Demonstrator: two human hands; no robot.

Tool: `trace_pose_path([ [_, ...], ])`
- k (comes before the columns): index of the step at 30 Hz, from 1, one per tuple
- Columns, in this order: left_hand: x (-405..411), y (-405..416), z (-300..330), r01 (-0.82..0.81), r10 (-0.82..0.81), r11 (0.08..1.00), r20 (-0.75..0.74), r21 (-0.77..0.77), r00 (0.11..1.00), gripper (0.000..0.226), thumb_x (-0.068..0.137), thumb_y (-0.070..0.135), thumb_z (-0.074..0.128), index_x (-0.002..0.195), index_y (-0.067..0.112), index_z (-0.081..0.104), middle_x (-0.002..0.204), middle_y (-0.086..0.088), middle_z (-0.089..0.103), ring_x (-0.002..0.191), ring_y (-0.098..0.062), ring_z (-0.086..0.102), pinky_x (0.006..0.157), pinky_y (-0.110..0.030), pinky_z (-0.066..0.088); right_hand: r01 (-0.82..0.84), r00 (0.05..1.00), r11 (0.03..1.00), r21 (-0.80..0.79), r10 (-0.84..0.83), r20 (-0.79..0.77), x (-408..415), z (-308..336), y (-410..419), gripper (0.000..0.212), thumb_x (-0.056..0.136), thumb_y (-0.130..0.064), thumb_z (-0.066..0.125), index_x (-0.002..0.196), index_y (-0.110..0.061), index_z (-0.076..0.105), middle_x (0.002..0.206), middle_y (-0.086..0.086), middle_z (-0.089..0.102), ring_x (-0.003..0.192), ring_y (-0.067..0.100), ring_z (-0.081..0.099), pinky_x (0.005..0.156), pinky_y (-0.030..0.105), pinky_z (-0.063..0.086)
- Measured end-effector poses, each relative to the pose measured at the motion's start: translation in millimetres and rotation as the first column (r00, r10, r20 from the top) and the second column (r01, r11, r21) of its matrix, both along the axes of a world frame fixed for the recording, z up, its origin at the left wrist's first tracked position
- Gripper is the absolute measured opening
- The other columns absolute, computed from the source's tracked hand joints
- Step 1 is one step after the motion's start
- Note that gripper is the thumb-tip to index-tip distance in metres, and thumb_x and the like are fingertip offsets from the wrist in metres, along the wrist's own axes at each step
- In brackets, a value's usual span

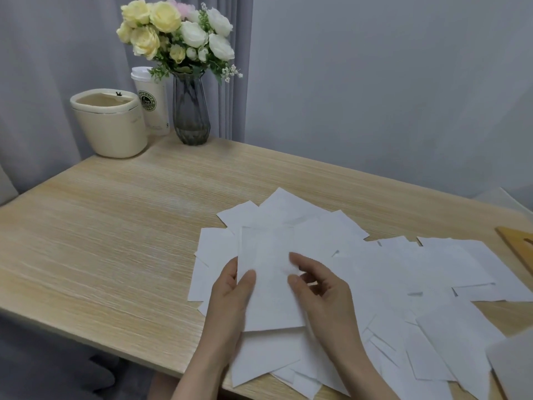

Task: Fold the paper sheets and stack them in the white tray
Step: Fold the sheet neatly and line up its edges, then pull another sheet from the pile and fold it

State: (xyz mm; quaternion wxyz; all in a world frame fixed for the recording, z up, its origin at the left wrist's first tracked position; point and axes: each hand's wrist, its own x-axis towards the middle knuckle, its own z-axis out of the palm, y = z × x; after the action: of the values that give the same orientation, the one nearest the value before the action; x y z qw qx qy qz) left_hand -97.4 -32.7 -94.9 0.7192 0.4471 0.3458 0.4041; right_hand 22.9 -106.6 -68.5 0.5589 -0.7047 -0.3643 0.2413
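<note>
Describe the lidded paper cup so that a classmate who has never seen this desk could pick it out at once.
Look to the far left corner of the wooden table, where three containers stand together. The paper cup stands between the cream bin and the grey glass vase of flowers. It alone has a white lid and a round green logo.

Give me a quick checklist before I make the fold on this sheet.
1. Left hand grips the white paper sheet at its left edge: ok.
2. Right hand on the sheet: ok, fingertips touch it.
3. Single sheet held: cannot tell.
4. Bare light wooden table to the left for creasing: ok.
5. White tray in view: cannot tell; only a pale corner shows lower right.
</note>
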Motion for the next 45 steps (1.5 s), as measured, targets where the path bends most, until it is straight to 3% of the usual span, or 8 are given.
trace_pose_path([
  [7, -1, 0, -1, 0.015, -0.015, 1.000, 0.013, 0.011, 1.000, 0.027, 0.100, 0.011, 0.045, 0.122, 0.015, 0.061, 0.111, -0.007, 0.073, 0.102, -0.025, 0.070, 0.077, -0.033, 0.055, -0.110, 0.976, 0.976, -0.189, 0.142, 0.166, -15, -7, -4, 0.054, 0.099, -0.040, 0.042, 0.148, -0.034, 0.021, 0.141, -0.017, 0.041, 0.129, 0.004, 0.040, 0.108, 0.024, 0.033],
  [10, 0, 0, 0, 0.027, -0.027, 1.000, 0.007, 0.013, 1.000, 0.027, 0.100, 0.011, 0.045, 0.122, 0.019, 0.060, 0.111, -0.005, 0.073, 0.101, -0.023, 0.071, 0.076, -0.035, 0.057, -0.160, 0.958, 0.958, -0.236, 0.209, 0.197, -21, -5, -2, 0.054, 0.102, -0.033, 0.037, 0.148, -0.036, 0.009, 0.140, -0.023, 0.031, 0.132, -0.005, 0.028, 0.104, 0.011, 0.023],
  [15, -1, 3, -3, -0.053, 0.052, 0.998, -0.041, -0.020, 0.998, 0.022, 0.099, 0.013, 0.051, 0.112, 0.024, 0.064, 0.105, -0.011, 0.073, 0.096, -0.039, 0.068, 0.081, -0.065, 0.050, 0.070, 0.925, 0.988, -0.137, -0.013, 0.380, 12, -9, -14, 0.050, 0.093, -0.036, 0.058, 0.139, -0.034, 0.041, 0.120, -0.022, 0.048, 0.112, -0.001, 0.044, 0.098, 0.024, 0.033],
  [18, -1, 5, -4, -0.073, 0.073, 0.997, -0.085, 0.004, 0.994, 0.022, 0.100, 0.013, 0.050, 0.111, 0.025, 0.064, 0.104, -0.005, 0.074, 0.098, -0.030, 0.069, 0.085, -0.056, 0.054, 0.229, 0.827, 0.938, -0.262, -0.046, 0.560, 43, -3, -25, 0.045, 0.085, -0.041, 0.065, 0.128, -0.032, 0.053, 0.114, -0.021, 0.051, 0.116, 0.009, 0.039, 0.088, 0.024, 0.020],
  [24, -2, 3, -3, -0.078, 0.078, 0.997, -0.066, 0.002, 0.995, 0.021, 0.099, 0.010, 0.050, 0.111, 0.021, 0.064, 0.100, -0.002, 0.075, 0.087, -0.020, 0.072, 0.073, -0.038, 0.054, 0.191, 0.903, 0.881, -0.434, 0.016, 0.430, 61, 6, -29, 0.039, 0.074, -0.037, 0.077, 0.107, -0.031, 0.058, 0.091, -0.012, 0.054, 0.098, 0.013, 0.047, 0.090, 0.032, 0.034],
  [34, -3, 4, -1, -0.071, 0.070, 0.997, -0.052, -0.011, 0.996, 0.022, 0.099, 0.008, 0.050, 0.112, 0.019, 0.065, 0.101, -0.004, 0.076, 0.088, -0.022, 0.072, 0.075, -0.040, 0.054, 0.172, 0.913, 0.890, -0.423, 0.018, 0.408, 64, 16, -25, 0.017, 0.082, -0.030, 0.064, 0.065, -0.026, 0.067, 0.069, -0.009, 0.061, 0.091, 0.009, 0.049, 0.076, 0.029, 0.017],
  [39, -4, 4, -3, -0.072, 0.071, 0.997, -0.053, -0.004, 0.996, 0.023, 0.098, 0.008, 0.051, 0.113, 0.019, 0.065, 0.100, -0.003, 0.076, 0.088, -0.021, 0.073, 0.076, -0.040, 0.054, 0.168, 0.958, 0.924, -0.344, -0.070, 0.279, 72, 20, -33, 0.014, 0.081, -0.022, 0.070, 0.068, -0.026, 0.074, 0.066, -0.014, 0.070, 0.078, 0.009, 0.064, 0.077, 0.034, 0.046],
  [45, -4, 4, -4, -0.069, 0.069, 0.998, -0.073, 0.003, 0.995, 0.023, 0.099, 0.008, 0.051, 0.112, 0.019, 0.065, 0.102, -0.004, 0.075, 0.094, -0.026, 0.072, 0.084, -0.046, 0.055, 0.224, 0.974, 0.970, -0.096, -0.226, -0.003, 71, 29, -39, 0.010, 0.086, -0.009, 0.067, 0.080, -0.014, 0.074, 0.072, 0.000, 0.074, 0.068, 0.012, 0.068, 0.068, 0.028, 0.050],
])
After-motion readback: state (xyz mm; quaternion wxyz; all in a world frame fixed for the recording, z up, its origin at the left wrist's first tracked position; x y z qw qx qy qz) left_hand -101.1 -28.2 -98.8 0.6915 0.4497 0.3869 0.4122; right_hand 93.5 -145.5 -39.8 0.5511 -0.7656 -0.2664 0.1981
